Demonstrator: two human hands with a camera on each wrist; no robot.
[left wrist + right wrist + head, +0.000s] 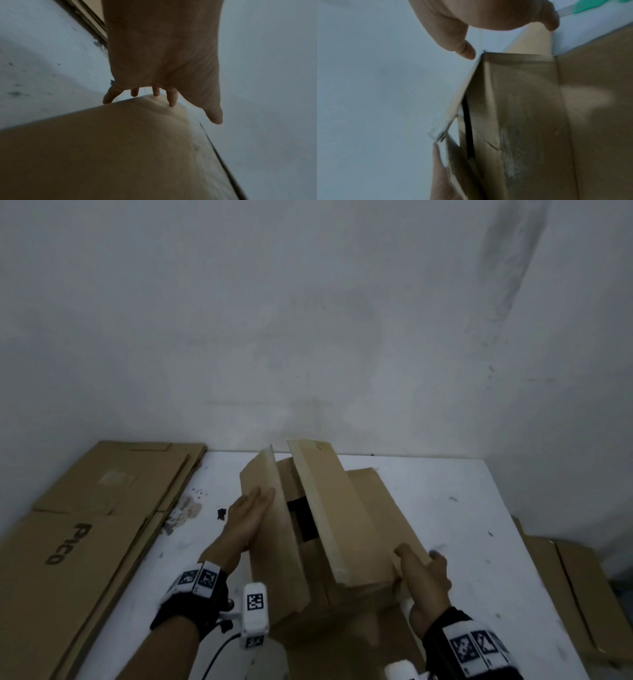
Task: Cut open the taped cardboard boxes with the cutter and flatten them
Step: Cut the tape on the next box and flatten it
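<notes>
A brown cardboard box (322,594) stands on the white table (445,508), its two long top flaps raised and a dark gap showing between them. My left hand (253,511) lies flat with straight fingers against the outer face of the left flap (270,546); the left wrist view shows the fingertips (171,100) pressing the cardboard (120,148). My right hand (424,573) grips the near corner of the right flap (342,508), thumb on top and fingers behind. In the right wrist view, the teal-handled cutter (580,6) lies on the table beyond that hand (488,16) and the box (522,108).
Flattened boxes (85,525), one printed PICO, are stacked along the table's left side against the wall. More flat cardboard (565,594) lies lower, past the table's right edge. A small black scrap (222,513) sits on the table left of my left hand.
</notes>
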